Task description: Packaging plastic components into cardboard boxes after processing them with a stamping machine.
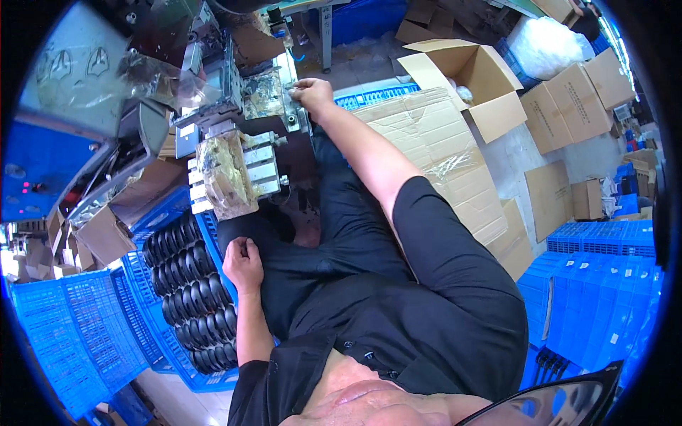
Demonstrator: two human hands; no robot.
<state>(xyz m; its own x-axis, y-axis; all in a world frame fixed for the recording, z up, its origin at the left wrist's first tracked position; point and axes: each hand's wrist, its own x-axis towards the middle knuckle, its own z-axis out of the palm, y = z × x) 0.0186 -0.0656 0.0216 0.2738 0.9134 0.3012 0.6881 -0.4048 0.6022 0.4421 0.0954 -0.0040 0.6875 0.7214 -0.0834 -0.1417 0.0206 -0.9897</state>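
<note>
My right hand (313, 95) reaches forward to the machine, its fingertips pinched together at a metal bar (290, 99). Anything between those fingertips is too small to make out. A worn, stained plate lies just left of the bar. Nearer to me, a metal fixture (264, 170) carries a brownish, rough block (222, 177). My left hand (243, 264) is beside my left thigh, fingers curled in, with nothing visible in it. Close to its left stands a blue plastic crate (206, 382) with rows of curved, glossy black parts (193, 298).
Flattened cardboard (426, 135) lies to my right, with an open carton (490, 99) beyond it. Blue crates (597, 291) are stacked at the right, and more blue crates (67, 326) stand at the left. A blue and grey machine housing (57, 142) rises at the far left.
</note>
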